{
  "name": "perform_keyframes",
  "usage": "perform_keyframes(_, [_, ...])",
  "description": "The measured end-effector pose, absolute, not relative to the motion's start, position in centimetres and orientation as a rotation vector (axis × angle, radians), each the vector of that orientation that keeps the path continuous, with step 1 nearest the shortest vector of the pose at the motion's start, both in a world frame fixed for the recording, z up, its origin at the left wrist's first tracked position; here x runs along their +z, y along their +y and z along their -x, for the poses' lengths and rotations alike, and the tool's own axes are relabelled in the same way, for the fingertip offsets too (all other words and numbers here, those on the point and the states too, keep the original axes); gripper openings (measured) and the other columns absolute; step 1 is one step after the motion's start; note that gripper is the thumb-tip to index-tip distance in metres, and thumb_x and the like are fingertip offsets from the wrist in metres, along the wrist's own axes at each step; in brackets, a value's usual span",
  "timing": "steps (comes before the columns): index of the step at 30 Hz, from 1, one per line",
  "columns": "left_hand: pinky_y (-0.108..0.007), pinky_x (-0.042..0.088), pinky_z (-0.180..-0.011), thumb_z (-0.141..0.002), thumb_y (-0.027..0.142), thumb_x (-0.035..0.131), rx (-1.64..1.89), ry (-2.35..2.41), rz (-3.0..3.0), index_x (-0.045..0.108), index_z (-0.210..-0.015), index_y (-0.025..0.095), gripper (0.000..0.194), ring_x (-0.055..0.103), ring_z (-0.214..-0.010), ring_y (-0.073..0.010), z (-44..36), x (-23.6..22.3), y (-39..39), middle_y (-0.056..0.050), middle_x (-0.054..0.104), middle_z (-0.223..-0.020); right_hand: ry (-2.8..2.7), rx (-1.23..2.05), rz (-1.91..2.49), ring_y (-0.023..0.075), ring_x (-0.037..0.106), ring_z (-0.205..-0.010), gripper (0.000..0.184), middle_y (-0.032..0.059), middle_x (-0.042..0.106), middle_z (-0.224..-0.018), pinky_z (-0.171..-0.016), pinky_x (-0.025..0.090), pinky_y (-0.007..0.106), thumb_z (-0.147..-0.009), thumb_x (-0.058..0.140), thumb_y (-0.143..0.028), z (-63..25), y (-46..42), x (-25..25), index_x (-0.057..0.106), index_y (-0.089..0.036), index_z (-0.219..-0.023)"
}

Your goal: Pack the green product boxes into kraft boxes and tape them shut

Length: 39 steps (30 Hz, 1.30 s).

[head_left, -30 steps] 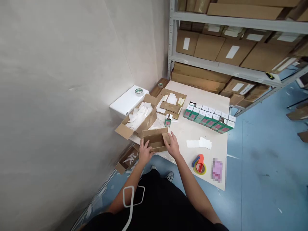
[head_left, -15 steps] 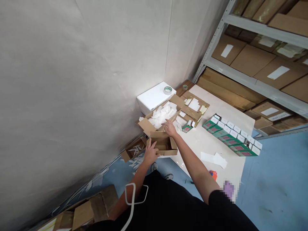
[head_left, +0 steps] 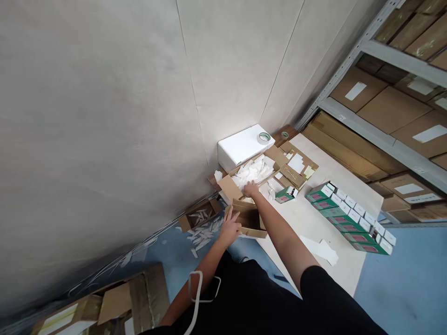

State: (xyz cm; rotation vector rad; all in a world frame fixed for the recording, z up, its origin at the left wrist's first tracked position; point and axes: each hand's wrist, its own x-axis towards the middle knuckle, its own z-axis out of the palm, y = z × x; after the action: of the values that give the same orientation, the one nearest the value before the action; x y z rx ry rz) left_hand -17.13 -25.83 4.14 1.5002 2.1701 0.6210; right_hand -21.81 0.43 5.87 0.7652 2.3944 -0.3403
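A small brown cardboard box [head_left: 248, 216] stands with its top folded back at the near left corner of the table. My left hand [head_left: 230, 228] rests on its left edge, fingers stretched and spread. Just behind it is a larger cardboard box [head_left: 229, 187] heaped with crumpled white paper pieces [head_left: 256, 170]. At the front edge of that heap is my right hand [head_left: 251, 190], its fingers curled downward. The fingertips are hidden, and whatever they hold cannot be made out. A green and white small carton [head_left: 286, 194] lies right of my right hand.
Several green cartons [head_left: 349, 218] stand in a row on the white table [head_left: 303, 223]. A tape roll [head_left: 264, 137] lies on a white box [head_left: 240, 148]. White scraps [head_left: 202, 237] litter the floor by another cardboard box [head_left: 186, 222]. Shelving [head_left: 401, 144] with boxes is at right.
My right hand has moved down and toward the paper-filled box, its fingers curling in. My left hand stays at the small box's edge. The view has swung left.
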Motion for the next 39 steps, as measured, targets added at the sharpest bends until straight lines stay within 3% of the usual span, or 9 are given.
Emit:
perform_keyframes(4, [-0.066, 0.021, -0.127, -0.079, 0.028, 0.082, 0.652, 2.151, -1.524, 0.081, -0.086, 0.023, 0.008, 0.007, -0.163, -0.0384, 16.7, 3.8, -25.5, -0.008, 0.050, -0.161, 2.535, -0.372, -0.766, 0.0400, 0.034, -0.153, 0.060, 0.0264, 0.048, -0.157, -0.121, 0.033, 0.056, -0.092, 0.061, -0.025, 20.8, 0.8, 5.6, 0.054, -0.006, -0.149])
perform_keyframes(7, [-0.065, 0.021, -0.127, -0.079, 0.027, 0.082, 0.653, 2.148, -1.527, 0.080, -0.084, 0.022, 0.007, 0.007, -0.163, -0.0385, 16.4, 3.7, -25.3, -0.009, 0.050, -0.160, 2.701, -0.460, -0.716, 0.0336, 0.044, -0.147, 0.058, 0.0250, 0.052, -0.153, -0.121, 0.038, 0.049, -0.091, 0.053, -0.015, 19.7, 1.3, 5.9, 0.053, -0.004, -0.148])
perform_keyframes(16, [-0.066, 0.024, -0.126, -0.080, 0.027, 0.082, 0.656, 2.255, -1.491, 0.080, -0.084, 0.020, 0.009, 0.009, -0.162, -0.0412, 14.6, 5.4, -23.7, -0.011, 0.051, -0.159, 3.046, -1.059, -0.755, 0.0236, 0.038, -0.155, 0.066, 0.0127, 0.044, -0.165, -0.130, 0.028, 0.043, -0.093, 0.041, -0.017, 13.5, 1.9, 9.2, 0.046, -0.010, -0.159])
perform_keyframes(22, [-0.067, 0.029, -0.124, -0.078, 0.027, 0.082, 0.642, 2.250, -1.566, 0.081, -0.087, 0.020, 0.012, 0.014, -0.161, -0.0442, 11.3, 6.9, -20.6, -0.012, 0.052, -0.159, 3.151, -1.328, -0.908, 0.0253, 0.040, -0.154, 0.059, 0.0089, 0.049, -0.161, -0.130, 0.028, 0.047, -0.099, 0.041, -0.025, 2.6, 1.1, 13.1, 0.052, -0.019, -0.157])
perform_keyframes(28, [-0.066, 0.029, -0.126, -0.077, 0.030, 0.084, 0.578, 2.219, -1.697, 0.082, -0.084, 0.019, 0.013, 0.012, -0.160, -0.0461, 6.1, 7.7, -15.7, -0.011, 0.050, -0.161, 3.151, -1.356, -1.127, 0.0235, 0.053, -0.144, 0.051, 0.0052, 0.064, -0.148, -0.125, 0.038, 0.045, -0.096, 0.042, -0.016, -8.9, -0.6, 12.7, 0.071, -0.024, -0.137])
perform_keyframes(31, [-0.065, 0.030, -0.126, -0.077, 0.031, 0.085, 0.550, 2.186, -1.766, 0.082, -0.085, 0.021, 0.013, 0.011, -0.161, -0.0462, 3.3, 7.7, -13.2, -0.009, 0.047, -0.163, 2.985, -1.304, -1.119, 0.0259, 0.053, -0.145, 0.046, 0.0067, 0.064, -0.148, -0.124, 0.040, 0.048, -0.090, 0.048, -0.010, -13.4, -1.3, 11.0, 0.079, -0.023, -0.122])
perform_keyframes(36, [-0.064, 0.030, -0.126, -0.077, 0.030, 0.085, 0.491, 2.103, -1.903, 0.082, -0.089, 0.019, 0.016, 0.009, -0.161, -0.0442, -0.5, 7.6, -10.3, -0.011, 0.047, -0.162, 2.883, -1.346, -1.412, 0.0260, 0.050, -0.147, 0.040, 0.0117, 0.054, -0.158, -0.123, 0.041, 0.046, -0.097, 0.053, -0.022, -20.0, -1.2, 9.6, 0.072, -0.020, -0.133])
perform_keyframes(39, [-0.065, 0.029, -0.126, -0.079, 0.030, 0.083, 0.478, 2.028, -1.968, 0.081, -0.089, 0.020, 0.013, 0.008, -0.162, -0.0431, -2.2, 7.4, -9.0, -0.011, 0.047, -0.162, 2.822, -1.342, -1.501, 0.0261, 0.054, -0.144, 0.041, 0.0129, 0.057, -0.154, -0.120, 0.044, 0.044, -0.099, 0.052, -0.024, -22.9, -0.7, 9.5, 0.069, -0.020, -0.136])
